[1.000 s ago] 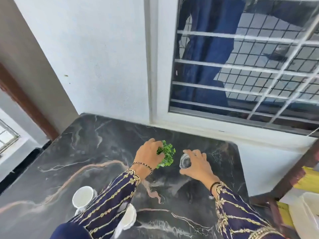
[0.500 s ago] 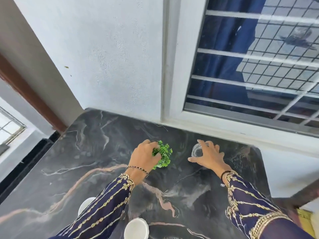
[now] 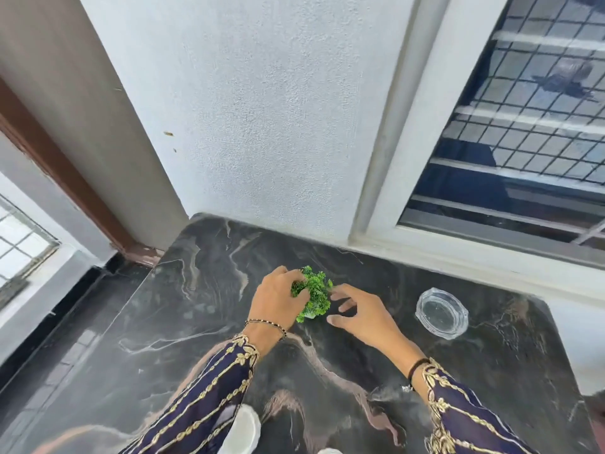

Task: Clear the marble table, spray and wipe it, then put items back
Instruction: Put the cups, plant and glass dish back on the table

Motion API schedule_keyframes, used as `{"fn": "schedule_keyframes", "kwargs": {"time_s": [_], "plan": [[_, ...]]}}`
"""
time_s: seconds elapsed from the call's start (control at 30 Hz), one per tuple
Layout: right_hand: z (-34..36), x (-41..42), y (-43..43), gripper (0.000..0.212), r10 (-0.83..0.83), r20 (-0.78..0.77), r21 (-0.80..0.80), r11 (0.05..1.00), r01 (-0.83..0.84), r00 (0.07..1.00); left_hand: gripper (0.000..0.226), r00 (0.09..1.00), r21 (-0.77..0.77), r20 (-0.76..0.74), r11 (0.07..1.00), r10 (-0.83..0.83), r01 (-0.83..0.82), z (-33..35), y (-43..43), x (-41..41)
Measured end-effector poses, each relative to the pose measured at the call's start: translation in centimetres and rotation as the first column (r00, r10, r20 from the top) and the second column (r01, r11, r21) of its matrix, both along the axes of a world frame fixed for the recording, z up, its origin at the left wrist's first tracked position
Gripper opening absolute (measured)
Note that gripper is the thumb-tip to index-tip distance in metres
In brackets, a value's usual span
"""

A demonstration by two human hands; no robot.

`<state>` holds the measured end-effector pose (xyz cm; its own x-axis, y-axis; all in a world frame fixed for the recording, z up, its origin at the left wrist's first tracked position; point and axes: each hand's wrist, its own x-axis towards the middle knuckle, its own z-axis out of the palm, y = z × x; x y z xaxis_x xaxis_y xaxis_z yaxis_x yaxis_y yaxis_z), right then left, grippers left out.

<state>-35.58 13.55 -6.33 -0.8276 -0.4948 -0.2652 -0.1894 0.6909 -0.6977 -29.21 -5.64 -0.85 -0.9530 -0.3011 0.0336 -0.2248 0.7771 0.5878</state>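
The small green plastic-leafed plant [image 3: 315,293] is sitting towards the back of the dark, veined, glossy marble table [image 3: 196,306], near the wall. Most of its base is lying hidden behind the left hand [image 3: 277,302]; only a sliver of white pot is showing under the foliage. That hand is curling its fingers into the frilly leaves and gripping the plant from its left side. The right hand [image 3: 364,317] is hovering just beside the plant with fingers loosely spread and holding nothing; whether a fingertip is touching the leaves is hard to tell.

At the bottom edge, a white rounded ceramic cup [image 3: 245,429] is peeking out from under the left navy sleeve with gold leaf embroidery [image 3: 209,401], with its shape mostly covered, and a second white rim [image 3: 329,451] is being cut off by the frame.

A clear, thick-walled round glass dish [image 3: 442,313] is resting on the marble to the right, apart from both hands. The rough-textured white wall [image 3: 262,109] is rising behind the table, and a barred window [image 3: 523,132] is reflecting blurred shapes that cannot be made out.
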Motion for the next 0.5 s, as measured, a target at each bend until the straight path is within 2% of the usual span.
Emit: {"fn": "schedule_keyframes", "kwargs": {"time_s": [0.13, 0.33, 0.5], "plan": [[-0.5, 0.2, -7.5, 0.064, -0.045, 0.116, -0.128, 0.99, 0.06, 0.992, 0.022, 1.0, -0.012, -0.018, 1.0, -0.004, 0.004, 0.0, -4.5, -0.8], [-1.1, -1.8, -16.8, 0.064, -0.152, 0.085, -0.24, 0.956, 0.169, 0.985, 0.021, 0.999, -0.015, -0.029, 1.0, -0.02, 0.02, 0.0, -11.7, -3.1], [-1.8, -3.4, -20.2, 0.062, -0.178, 0.075, -0.255, 0.948, 0.191, 0.981, 0.028, 0.997, 0.049, 0.003, 0.996, -0.08, 0.08, -0.6, -15.9, -4.4]]}}
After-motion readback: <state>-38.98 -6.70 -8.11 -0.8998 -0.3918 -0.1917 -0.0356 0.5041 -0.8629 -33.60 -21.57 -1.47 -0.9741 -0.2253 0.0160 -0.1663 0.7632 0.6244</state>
